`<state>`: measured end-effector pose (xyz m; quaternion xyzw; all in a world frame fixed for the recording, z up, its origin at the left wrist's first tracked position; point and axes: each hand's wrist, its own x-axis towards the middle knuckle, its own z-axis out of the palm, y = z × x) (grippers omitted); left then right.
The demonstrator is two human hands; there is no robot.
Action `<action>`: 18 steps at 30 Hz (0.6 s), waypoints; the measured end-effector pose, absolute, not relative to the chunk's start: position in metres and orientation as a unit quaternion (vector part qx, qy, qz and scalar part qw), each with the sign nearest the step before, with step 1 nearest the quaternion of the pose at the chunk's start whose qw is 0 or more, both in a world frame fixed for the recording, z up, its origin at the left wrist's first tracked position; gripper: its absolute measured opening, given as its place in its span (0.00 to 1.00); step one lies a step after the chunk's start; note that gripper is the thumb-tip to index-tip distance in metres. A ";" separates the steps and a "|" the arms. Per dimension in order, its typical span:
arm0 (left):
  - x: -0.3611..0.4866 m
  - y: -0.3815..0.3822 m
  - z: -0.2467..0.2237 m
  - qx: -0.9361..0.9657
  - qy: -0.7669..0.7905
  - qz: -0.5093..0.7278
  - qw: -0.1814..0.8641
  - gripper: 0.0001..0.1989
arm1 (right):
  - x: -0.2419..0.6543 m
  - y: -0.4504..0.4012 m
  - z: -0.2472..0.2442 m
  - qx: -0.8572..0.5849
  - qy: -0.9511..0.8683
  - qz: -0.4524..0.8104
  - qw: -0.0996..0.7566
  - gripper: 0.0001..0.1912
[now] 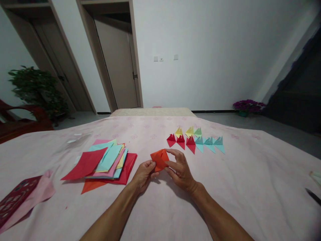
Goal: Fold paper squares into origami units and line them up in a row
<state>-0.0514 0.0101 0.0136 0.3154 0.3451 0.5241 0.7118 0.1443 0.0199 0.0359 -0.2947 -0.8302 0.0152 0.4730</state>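
A small folded orange paper [159,160] is held up between both hands over the cloth. My left hand [145,174] pinches its lower left side between thumb and fingers. My right hand [181,170] has its fingertips on the right edge and the top right corner. Beyond the hands stand several folded paper figures in rows: red ones [191,144], yellow ones [179,132], a green one [198,132] and light blue ones [219,144]. To the left lies a loose pile of coloured sheets, a red sheet [86,163] on top.
A pink patterned cloth [225,194] covers the table. At the left edge a dark red patterned item [17,201] lies on pink fabric. A dark pointed object [313,196] is at the right edge. Clear plastic [80,142] lies behind the pile.
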 end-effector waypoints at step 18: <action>-0.057 0.009 0.018 0.346 0.324 0.479 0.739 0.26 | 0.147 0.025 0.046 -0.310 -0.841 0.040 0.442 0.09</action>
